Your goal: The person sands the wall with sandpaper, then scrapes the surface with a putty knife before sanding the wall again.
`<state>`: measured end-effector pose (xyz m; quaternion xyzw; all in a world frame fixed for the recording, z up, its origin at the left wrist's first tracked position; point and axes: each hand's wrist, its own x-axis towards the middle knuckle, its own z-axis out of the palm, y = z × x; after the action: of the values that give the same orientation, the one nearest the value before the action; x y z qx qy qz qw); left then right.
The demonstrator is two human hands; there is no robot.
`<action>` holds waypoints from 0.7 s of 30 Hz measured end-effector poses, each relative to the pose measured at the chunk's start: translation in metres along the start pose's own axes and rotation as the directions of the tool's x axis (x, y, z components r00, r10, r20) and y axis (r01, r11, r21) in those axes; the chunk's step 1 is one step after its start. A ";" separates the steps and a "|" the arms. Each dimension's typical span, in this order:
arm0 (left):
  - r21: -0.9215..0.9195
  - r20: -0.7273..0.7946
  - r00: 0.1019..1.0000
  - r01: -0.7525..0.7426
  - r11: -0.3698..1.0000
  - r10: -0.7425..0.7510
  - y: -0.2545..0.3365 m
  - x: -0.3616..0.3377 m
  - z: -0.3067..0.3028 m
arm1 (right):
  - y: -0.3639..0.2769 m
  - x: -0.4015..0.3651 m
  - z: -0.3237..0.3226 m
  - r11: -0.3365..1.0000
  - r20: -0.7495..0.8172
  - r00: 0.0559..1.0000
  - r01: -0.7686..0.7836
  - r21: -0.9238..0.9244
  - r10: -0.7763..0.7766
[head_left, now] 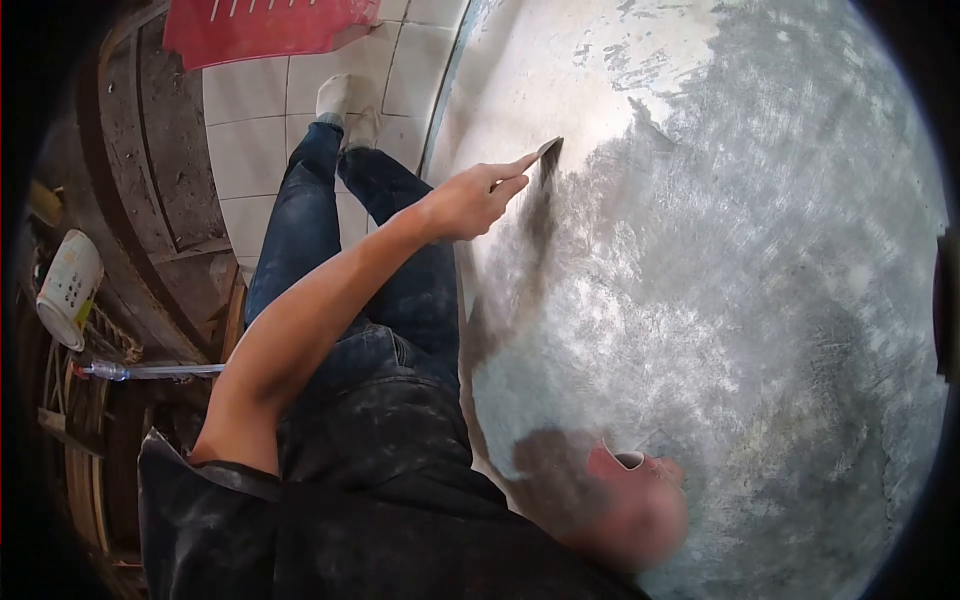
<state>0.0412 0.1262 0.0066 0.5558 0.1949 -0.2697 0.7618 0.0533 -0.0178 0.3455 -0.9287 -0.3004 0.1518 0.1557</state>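
Note:
My left hand [468, 203] reaches across my body to the wall [700, 300] and is closed around a putty knife. The index finger stretches toward its thin dark blade [549, 147], whose tip is at the wall surface. My right hand [640, 520], low in the view and close to the wall, is heavily blurred. Against it is a red piece [605, 461] with a curved pale edge, apparently held; its kind cannot be made out. Patchy grey coating covers much of the wall, with a paler area around the blade and above it.
A red plastic crate-like object [265, 35] is on the white tiled floor [245, 155] near my socked feet. At left are a stained white bucket [72, 285], a pale rod [175, 371] and wooden pieces [75, 435]. A dark curved beam [130, 220] borders the tiles.

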 end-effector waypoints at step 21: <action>0.050 -0.025 1.000 -0.002 0.999 0.004 0.019 -0.007 0.004 | 0.004 -0.001 -0.001 0.999 0.007 0.999 0.036 0.035 -0.037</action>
<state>0.0477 0.1283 0.0260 0.5784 0.1969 -0.2663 0.7455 0.0550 -0.0213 0.3446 -0.9196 -0.3153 0.1574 0.1735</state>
